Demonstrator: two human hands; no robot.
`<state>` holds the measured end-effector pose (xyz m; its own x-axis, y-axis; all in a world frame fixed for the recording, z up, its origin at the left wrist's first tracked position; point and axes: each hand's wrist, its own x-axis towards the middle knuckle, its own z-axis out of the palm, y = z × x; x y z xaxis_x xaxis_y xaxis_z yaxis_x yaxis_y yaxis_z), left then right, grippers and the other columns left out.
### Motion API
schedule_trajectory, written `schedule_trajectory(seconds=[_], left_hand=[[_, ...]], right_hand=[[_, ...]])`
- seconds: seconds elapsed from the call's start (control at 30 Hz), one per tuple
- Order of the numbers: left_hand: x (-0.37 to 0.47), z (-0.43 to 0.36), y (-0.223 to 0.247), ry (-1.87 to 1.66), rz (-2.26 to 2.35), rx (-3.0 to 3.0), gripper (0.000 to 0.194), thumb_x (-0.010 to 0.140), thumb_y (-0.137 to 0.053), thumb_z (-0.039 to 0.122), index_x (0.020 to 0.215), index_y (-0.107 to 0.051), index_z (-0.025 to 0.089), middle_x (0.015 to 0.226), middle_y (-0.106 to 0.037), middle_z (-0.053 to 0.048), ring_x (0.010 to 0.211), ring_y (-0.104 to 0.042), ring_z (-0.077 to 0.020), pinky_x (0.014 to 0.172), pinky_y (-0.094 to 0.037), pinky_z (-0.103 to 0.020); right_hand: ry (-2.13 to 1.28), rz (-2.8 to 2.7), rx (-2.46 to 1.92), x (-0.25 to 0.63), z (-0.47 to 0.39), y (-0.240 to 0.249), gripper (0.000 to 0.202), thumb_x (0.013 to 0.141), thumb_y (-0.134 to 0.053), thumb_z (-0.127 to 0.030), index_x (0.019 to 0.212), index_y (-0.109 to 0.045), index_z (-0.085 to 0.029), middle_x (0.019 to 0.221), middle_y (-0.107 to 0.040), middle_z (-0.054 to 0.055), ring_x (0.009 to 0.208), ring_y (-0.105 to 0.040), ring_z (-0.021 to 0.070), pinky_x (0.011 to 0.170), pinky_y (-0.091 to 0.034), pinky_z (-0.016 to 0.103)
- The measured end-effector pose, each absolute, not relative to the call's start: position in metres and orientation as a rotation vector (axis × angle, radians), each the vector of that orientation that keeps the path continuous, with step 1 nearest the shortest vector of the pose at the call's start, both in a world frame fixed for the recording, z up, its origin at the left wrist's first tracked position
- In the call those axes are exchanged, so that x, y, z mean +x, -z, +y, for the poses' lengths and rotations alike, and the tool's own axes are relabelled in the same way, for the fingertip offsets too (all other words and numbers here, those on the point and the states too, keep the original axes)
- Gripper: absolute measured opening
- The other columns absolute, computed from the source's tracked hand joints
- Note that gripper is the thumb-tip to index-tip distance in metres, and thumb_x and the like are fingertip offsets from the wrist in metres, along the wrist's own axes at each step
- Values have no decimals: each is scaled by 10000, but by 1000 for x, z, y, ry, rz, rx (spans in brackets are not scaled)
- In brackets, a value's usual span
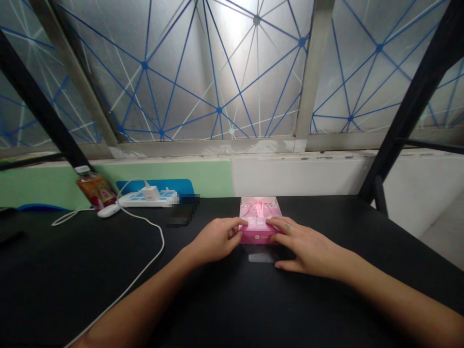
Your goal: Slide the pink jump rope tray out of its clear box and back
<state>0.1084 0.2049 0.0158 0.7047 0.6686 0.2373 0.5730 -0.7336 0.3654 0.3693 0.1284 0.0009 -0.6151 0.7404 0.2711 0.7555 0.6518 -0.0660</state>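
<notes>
A pink box (258, 237) lies on the black table (217, 299), with pink material showing at the middle of its top. My left hand (219, 238) is at the box's left front corner, its thumb and index finger closed on that edge. On the right side, my right hand (302, 244) rests with its fingers spread, fingertips touching the top and front of the box and the thumb apart near the table. A clear flat piece (261, 258) lies just in front of the box, between my hands.
At the back left are a bottle (96, 188), a white power strip (132, 199) with a plug, a white mouse (108, 210) and a dark blurred object (183, 211). A white cable (159, 241) runs to the front left. Black posts stand on both sides.
</notes>
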Motion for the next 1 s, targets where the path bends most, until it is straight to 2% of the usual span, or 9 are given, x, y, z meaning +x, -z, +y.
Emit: schedule_trajectory(seconds=[0.13,0.23,0.37,0.43,0.53,0.63,0.7,0.87,1.0], left_hand=[[111,204,-13,-515,995,2649,284,889,-510,256,1137,-633,192,721,-627,-10,617,-553,-135,596,-403,-225],[112,203,-15,-508,969,2636,277,897,-506,265,1136,-626,191,727,-625,-8,612,-551,-131,589,-402,-221],[113,200,-22,-471,916,2616,268,928,-487,327,1108,-629,189,719,-617,-6,610,-551,-128,593,-405,-221],[113,197,-25,-443,910,2626,274,944,-469,360,1092,-633,197,709,-608,-1,605,-547,-126,587,-399,-220],[114,196,-26,-442,942,2694,280,935,-495,373,1126,-622,211,714,-595,1,626,-545,-135,590,-392,-224],[113,196,-23,-485,976,2793,318,903,-549,372,1179,-597,221,821,-605,-20,713,-565,-158,640,-417,-243],[113,196,-20,-514,993,2835,320,892,-564,379,1174,-596,233,922,-598,-39,774,-577,-172,688,-445,-263],[114,196,-16,-618,1014,2803,273,883,-574,363,1128,-614,250,1150,-549,-76,954,-598,-213,832,-497,-328],[114,198,-13,-671,929,2739,252,890,-566,297,1131,-604,233,1388,-470,-90,1186,-542,-245,1018,-436,-375]], right_hand=[[113,-2601,-1197,372,127,2,383,821,-665,-358,1149,-619,-166,1458,-422,162,1362,-350,331,1072,-385,487],[130,-2571,-1151,373,127,3,299,839,-633,-320,1093,-625,-163,1429,-455,167,1347,-373,335,1024,-436,491],[93,-2441,-1142,372,131,3,140,900,-510,-204,1011,-593,-188,1238,-595,128,1154,-552,259,899,-529,433],[49,-2387,-1168,372,134,4,161,908,-485,-176,1046,-565,-197,1140,-622,104,1041,-597,226,848,-548,402],[70,-2313,-1228,372,136,5,242,895,-518,-200,1137,-530,-193,1171,-586,112,1051,-579,234,860,-542,401],[204,-2267,-1315,371,135,5,288,887,-543,-256,1164,-536,-176,1246,-530,142,1148,-520,288,924,-506,449],[251,-2261,-1381,370,134,4,286,894,-539,-293,1155,-552,-175,1222,-526,147,1124,-528,307,907,-510,468],[74,-2279,-1427,368,134,3,267,940,-468,-297,1174,-550,-198,1218,-501,131,875,-626,227,796,-551,428],[-29,-2260,-1418,367,135,2,266,952,-455,-288,1190,-556,-223,1240,-490,117,819,-642,204,791,-544,422]])
